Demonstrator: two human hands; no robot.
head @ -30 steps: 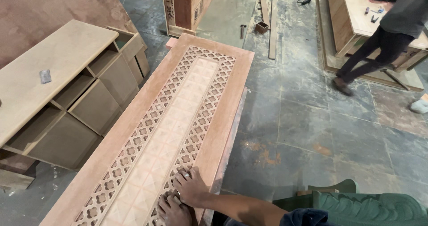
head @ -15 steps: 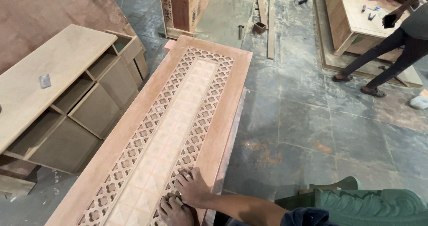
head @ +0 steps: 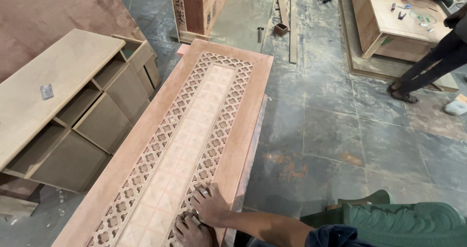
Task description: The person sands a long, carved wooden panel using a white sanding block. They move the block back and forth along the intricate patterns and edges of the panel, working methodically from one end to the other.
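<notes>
Right hand (head: 210, 207) and left hand (head: 190, 230) pressed flat, fingers spread, on lattice band of carved door panel (head: 194, 130). Risk: fingertip snagging in cutouts, thin fretwork cracking under pressure.

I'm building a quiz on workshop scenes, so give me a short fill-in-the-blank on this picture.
1. Both hands, the right hand and the left hand, press on the carved wooden ____.
2. The panel's lattice strips frame a centre of raised ____.
3. A hammer lies on the stone ____.
4. Left of the panel stands a plain ____ with open compartments.

Missing words: panel; squares; floor; cabinet
</notes>
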